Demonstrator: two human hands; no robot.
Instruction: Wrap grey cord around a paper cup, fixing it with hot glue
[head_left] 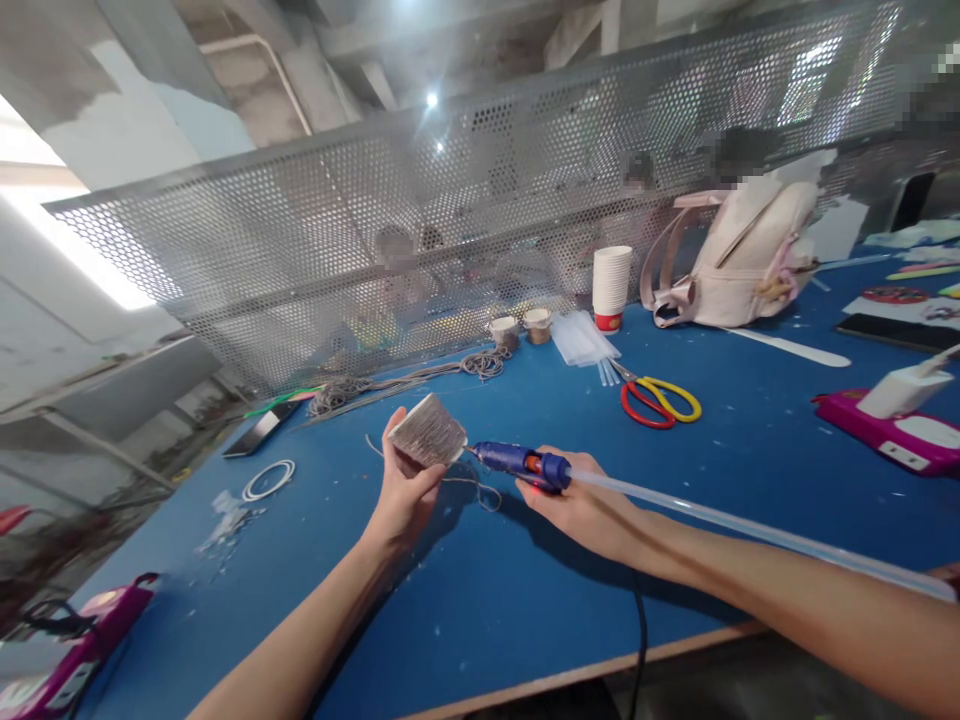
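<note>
My left hand (405, 480) holds up a paper cup wrapped in grey twine (427, 432), tilted on its side above the blue table (465, 600). In my right hand (581, 505) is a blue glue gun (521, 465) with a long clear glue stick (750, 530) trailing back along my forearm. The gun's nozzle touches the right side of the wrapped cup. A loose end of twine (472, 487) hangs down from the cup. The gun's black cord (640, 640) drops over the table's front edge.
Red and yellow scissors (660, 400), a stack of paper cups (611, 285), glue sticks (583, 340), two small cups (521, 328), a twine bundle (405, 380), a pink backpack (742, 255), a phone (259, 432), a white cable (268, 480) and magenta devices (892, 425) lie around. Perforated metal screen (450, 210) behind.
</note>
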